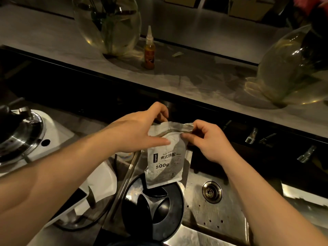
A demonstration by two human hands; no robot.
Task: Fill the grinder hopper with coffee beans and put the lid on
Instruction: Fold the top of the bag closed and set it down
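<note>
Grip: both hands, left (142, 132) and right (207, 139), pinched the coffee bag (166, 157) at its top seal.
Soft, crinkly, likely weighty; open hopper (154, 206) directly below.

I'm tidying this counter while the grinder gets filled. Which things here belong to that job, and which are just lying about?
Belongs to the job:
- coffee bag, held at its top by the left hand and right hand
- open grinder hopper below it

Just lying about:
- small dropper bottle
- two glass vases
- sink drain
</note>
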